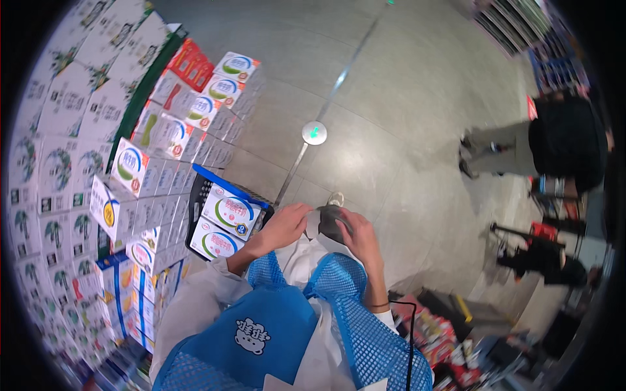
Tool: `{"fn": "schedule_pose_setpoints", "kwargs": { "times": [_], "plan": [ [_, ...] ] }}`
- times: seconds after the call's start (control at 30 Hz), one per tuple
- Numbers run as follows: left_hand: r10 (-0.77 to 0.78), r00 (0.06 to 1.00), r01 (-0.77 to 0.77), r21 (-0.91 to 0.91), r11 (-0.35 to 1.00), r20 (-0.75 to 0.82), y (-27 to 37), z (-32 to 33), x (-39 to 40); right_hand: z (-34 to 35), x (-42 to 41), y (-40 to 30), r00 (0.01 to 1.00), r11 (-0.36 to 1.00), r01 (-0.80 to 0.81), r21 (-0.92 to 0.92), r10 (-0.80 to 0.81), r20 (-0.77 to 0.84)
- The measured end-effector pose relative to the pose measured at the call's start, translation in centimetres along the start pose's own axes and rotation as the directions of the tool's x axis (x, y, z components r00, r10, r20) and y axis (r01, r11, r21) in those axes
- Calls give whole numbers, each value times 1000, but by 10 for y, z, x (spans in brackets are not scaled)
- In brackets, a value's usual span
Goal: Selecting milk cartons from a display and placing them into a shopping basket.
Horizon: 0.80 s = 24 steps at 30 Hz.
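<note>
My left hand (289, 224) is raised in front of my body, its fingers bent and pointing towards the right hand. My right hand (356, 233) has its fingers curled beside a dark grey shape (332, 222) below, which looks like part of my clothing. Whether either hand pinches something thin is hard to tell. Left of my left hand stands a black shopping basket with a blue rim (230, 185), holding boxed milk cartons (232, 209). I wear a blue mesh vest (274, 327) over white clothes.
Stacked milk cartons (171, 178) and large white boxes (63, 161) line the left side. A person in black (567, 141) stands at the right, with another person (543, 264) lower down. Packaged goods (430, 332) lie at lower right. A round light marker (314, 133) shows on the floor.
</note>
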<state>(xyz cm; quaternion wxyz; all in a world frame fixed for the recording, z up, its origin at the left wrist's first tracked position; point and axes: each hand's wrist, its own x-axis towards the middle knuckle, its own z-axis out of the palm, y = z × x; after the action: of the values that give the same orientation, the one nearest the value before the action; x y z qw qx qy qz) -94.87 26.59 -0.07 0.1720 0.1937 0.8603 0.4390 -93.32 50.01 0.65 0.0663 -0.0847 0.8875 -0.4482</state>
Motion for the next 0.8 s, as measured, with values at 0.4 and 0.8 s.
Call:
{"fn": "schedule_pose_setpoints", "kwargs": {
  "times": [0.4, 0.8],
  "plan": [
    [-383, 696, 409, -103, 907, -608, -6, -34, 25, -16, 226, -3, 764, 917, 392, 78, -371, 528],
    [-514, 158, 506, -378, 775, -843, -80, -77, 25, 118, 322, -125, 165, 643, 686, 342, -594, 787]
  ]
}}
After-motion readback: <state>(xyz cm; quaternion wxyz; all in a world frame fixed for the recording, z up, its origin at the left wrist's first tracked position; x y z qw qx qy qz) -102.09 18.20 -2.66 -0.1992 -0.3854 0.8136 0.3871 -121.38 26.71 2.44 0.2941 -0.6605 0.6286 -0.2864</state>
